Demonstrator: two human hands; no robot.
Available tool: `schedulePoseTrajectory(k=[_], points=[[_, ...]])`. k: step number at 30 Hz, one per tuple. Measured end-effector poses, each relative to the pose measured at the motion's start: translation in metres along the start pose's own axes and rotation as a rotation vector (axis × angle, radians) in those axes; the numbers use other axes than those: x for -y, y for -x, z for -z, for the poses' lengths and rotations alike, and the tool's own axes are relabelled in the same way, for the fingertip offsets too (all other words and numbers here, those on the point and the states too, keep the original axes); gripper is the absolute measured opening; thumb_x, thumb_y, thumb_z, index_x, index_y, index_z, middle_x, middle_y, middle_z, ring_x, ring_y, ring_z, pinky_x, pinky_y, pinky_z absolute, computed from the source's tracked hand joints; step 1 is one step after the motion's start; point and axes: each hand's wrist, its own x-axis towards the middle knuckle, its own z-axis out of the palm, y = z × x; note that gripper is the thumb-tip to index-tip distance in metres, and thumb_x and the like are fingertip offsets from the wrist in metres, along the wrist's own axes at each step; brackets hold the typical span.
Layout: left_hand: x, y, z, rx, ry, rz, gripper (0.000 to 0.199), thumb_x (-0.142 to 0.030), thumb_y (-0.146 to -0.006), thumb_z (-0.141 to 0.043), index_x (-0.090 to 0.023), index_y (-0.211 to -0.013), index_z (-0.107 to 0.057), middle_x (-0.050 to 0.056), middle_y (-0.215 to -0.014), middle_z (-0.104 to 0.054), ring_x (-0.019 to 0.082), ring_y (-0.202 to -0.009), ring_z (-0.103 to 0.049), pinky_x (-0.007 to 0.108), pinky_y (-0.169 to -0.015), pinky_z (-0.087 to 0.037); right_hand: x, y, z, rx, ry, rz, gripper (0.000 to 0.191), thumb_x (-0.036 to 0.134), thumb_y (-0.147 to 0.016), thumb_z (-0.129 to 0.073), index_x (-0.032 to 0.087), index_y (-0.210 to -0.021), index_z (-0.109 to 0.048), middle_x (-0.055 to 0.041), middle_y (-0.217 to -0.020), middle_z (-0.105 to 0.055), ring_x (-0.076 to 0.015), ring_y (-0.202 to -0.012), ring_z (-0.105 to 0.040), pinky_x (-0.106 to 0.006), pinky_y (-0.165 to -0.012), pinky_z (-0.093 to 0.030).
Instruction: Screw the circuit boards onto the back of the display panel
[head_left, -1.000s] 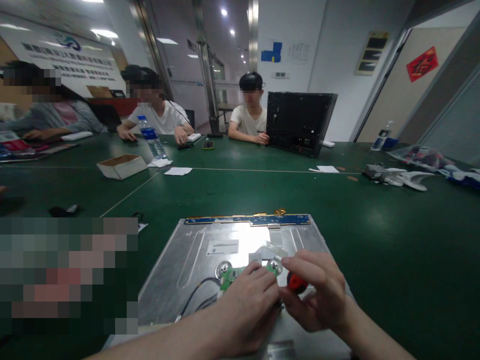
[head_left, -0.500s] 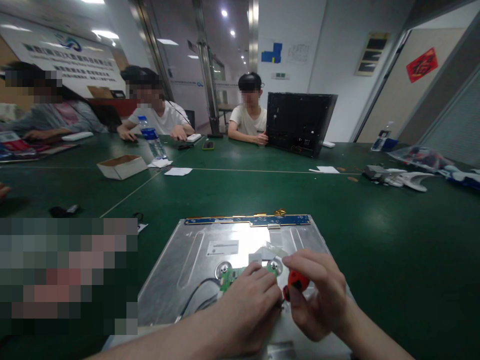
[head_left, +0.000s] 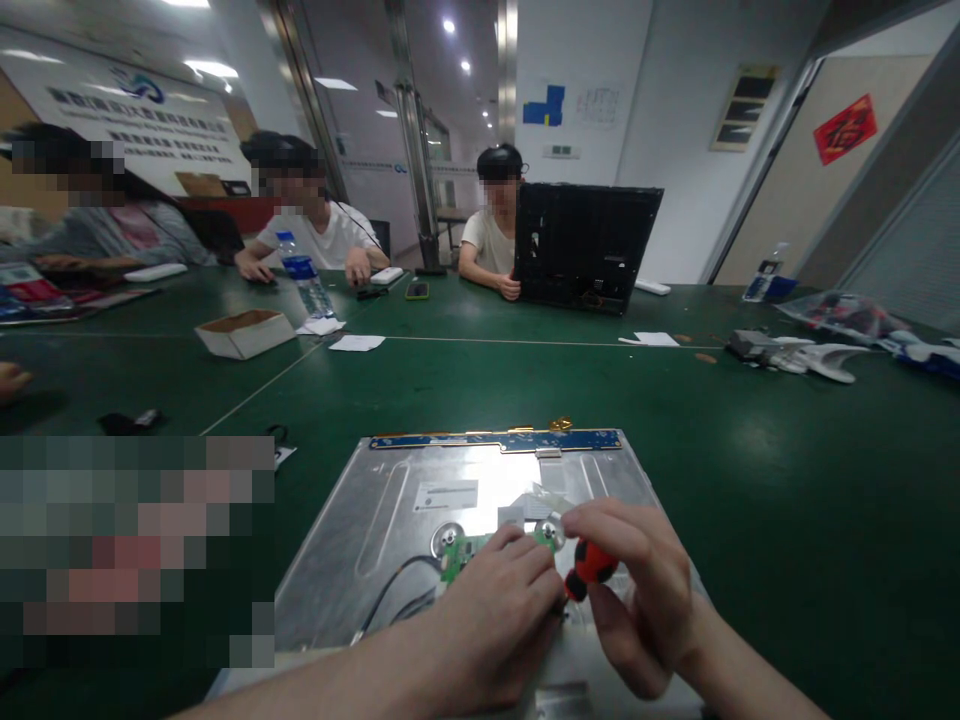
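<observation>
Right grip (head_left: 660, 585): partly curled, holding red-and-black rounded handle (head_left: 598, 562). Left grip (head_left: 499, 600): closure hidden, over green circuit board (head_left: 452, 562), which lies on silver metal panel (head_left: 390, 500); fastening unclear.

An office meeting room: large green table (head_left: 750, 450), glass doors (head_left: 450, 130), company-style wall sign (head_left: 135, 115).

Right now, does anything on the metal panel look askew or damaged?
No damage shows. One oddity: clear film lies skewed on the metal panel, beyond the green circuit board, near the right hand. The left hand covers part of the board; I can't judge there.
</observation>
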Motion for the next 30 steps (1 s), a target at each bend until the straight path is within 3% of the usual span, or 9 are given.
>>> schedulePoseTrajectory(k=[8, 14, 18, 24, 30], points=[[0.0034, 0.0007, -0.0031, 0.026, 0.030, 0.004, 0.021, -0.021, -0.088, -0.056, -0.019, -0.109, -0.058, 0.010, -0.105, -0.067, 0.027, -0.101, -0.061, 0.046, -0.098, -0.044, -0.0011, 0.0026, -0.0050, -0.059, 0.039, 0.014, 0.040, 0.011, -0.082, -0.042, 0.013, -0.120, -0.054, -0.0012, -0.072, -0.066, -0.0146, -0.055, -0.062, -0.025, -0.047, -0.048], [0.0041, -0.0002, -0.0063, 0.039, 0.016, 0.007, 0.020, -0.020, -0.087, -0.057, -0.019, -0.106, -0.056, 0.010, -0.105, -0.067, 0.027, -0.100, -0.062, 0.045, -0.095, -0.045, -0.0034, 0.0066, -0.0068, -0.049, 0.131, 0.026, 0.023, 0.017, -0.091, -0.050, 0.015, -0.113, -0.055, 0.0031, -0.062, -0.061, -0.0125, -0.044, -0.051, -0.026, -0.042, -0.039], [0.0024, -0.0001, -0.0039, 0.027, 0.016, 0.003, 0.019, -0.019, -0.084, -0.058, -0.018, -0.103, -0.056, 0.010, -0.102, -0.067, 0.027, -0.098, -0.062, 0.045, -0.096, -0.045, -0.0022, 0.0035, -0.0052, -0.032, 0.057, 0.025, 0.026, 0.021, -0.092, -0.045, 0.013, -0.114, -0.055, 0.0019, -0.061, -0.061, -0.0139, -0.047, -0.057, -0.026, -0.044, -0.044], [0.0007, -0.0003, -0.0014, 0.014, 0.033, 0.017, 0.019, -0.019, -0.085, -0.056, -0.019, -0.104, -0.057, 0.010, -0.107, -0.067, 0.028, -0.102, -0.062, 0.047, -0.099, -0.043, 0.0010, 0.0005, 0.0002, 0.009, -0.018, -0.004, 0.043, 0.012, -0.080, -0.039, 0.013, -0.121, -0.053, -0.0068, -0.089, -0.073, -0.0171, -0.071, -0.072, -0.026, -0.057, -0.057], [0.0025, -0.0001, -0.0025, 0.032, 0.040, 0.015, 0.025, -0.019, -0.085, -0.057, -0.019, -0.110, -0.057, 0.010, -0.108, -0.068, 0.028, -0.105, -0.061, 0.047, -0.100, -0.042, 0.0001, 0.0040, -0.0020, -0.028, 0.048, -0.007, 0.043, 0.010, -0.078, -0.042, 0.013, -0.120, -0.053, -0.0021, -0.074, -0.068, -0.0161, -0.060, -0.066, -0.026, -0.051, -0.052]])
